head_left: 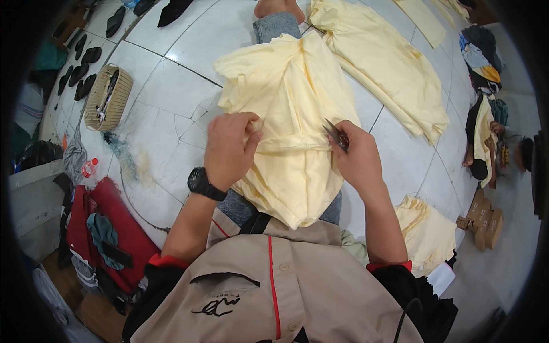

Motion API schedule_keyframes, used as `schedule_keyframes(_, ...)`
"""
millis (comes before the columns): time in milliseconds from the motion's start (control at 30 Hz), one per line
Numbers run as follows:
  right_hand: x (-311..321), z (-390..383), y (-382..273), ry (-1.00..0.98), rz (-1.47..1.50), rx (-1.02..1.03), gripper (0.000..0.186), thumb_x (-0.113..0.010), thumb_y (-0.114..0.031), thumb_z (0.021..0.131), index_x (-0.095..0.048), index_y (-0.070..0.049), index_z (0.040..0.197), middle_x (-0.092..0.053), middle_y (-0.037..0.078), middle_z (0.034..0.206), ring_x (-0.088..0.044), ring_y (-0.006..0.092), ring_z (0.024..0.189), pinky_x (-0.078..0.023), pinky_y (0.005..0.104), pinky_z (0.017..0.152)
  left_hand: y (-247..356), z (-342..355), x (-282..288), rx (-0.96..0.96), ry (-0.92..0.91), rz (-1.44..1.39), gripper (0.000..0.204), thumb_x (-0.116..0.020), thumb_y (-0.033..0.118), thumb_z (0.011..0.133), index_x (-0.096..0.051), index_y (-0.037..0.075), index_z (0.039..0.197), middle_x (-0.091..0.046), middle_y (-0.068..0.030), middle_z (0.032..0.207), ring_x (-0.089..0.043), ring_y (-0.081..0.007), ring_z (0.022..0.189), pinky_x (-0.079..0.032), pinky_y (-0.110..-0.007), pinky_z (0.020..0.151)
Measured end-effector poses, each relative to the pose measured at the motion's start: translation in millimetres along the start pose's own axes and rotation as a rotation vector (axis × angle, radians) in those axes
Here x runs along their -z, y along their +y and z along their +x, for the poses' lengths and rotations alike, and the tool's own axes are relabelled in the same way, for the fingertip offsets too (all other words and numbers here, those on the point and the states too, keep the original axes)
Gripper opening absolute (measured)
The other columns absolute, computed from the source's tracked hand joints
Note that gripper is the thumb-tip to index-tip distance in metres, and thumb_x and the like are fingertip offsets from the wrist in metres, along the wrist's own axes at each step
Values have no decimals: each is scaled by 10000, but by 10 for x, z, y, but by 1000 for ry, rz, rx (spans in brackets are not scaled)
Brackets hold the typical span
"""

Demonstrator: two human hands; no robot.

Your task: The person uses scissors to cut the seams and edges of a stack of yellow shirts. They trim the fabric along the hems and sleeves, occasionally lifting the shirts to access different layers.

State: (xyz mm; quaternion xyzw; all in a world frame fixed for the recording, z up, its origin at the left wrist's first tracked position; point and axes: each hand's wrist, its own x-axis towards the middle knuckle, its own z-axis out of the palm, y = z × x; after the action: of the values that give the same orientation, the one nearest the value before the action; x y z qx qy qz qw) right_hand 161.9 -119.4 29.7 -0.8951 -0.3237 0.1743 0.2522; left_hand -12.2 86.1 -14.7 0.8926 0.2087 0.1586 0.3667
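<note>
A pale yellow cloth garment [291, 108] lies spread over my outstretched legs, with a gathered seam running across its middle. My right hand [357, 154] is closed on small dark thread snips [337, 137], their pointed tips angled up and left over the cloth's right side. At the left side of the same seam, my left hand [231, 146] has its fingers curled and its thumb near the forefinger. Whatever is between those fingertips, if anything, is too small to make out. A black watch [206, 183] sits on my left wrist.
More pale yellow cloth [389, 68] lies on the tiled floor at far right, and a crumpled yellow piece [426, 231] at near right. A woven basket [108, 97] stands at left, near several dark sandals [80, 74]. Cardboard boxes [483, 220] and another person [486, 143] are at right.
</note>
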Motion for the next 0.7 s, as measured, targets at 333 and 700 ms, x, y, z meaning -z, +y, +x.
schedule_keyframes(333, 70, -153, -99, 188, 392, 35, 423, -784, -64, 886, -634, -18, 1278, -691, 103, 1030, -669, 181, 892, -551, 316, 745, 451, -14, -378, -189, 86, -245, 191, -742, 21, 904, -724, 17, 1094, -671, -141, 1010, -684, -326, 902, -559, -388, 775)
schedule_keyframes(700, -99, -210, -8, 65, 552, -47, 410, -790, -41, 899, -637, 5, 1276, -734, 116, 1005, -717, 158, 894, -584, 292, 801, 302, -19, -460, -178, 70, -206, 100, -730, 26, 929, -725, -4, 1024, -748, -137, 991, -722, -334, 912, -586, -372, 773)
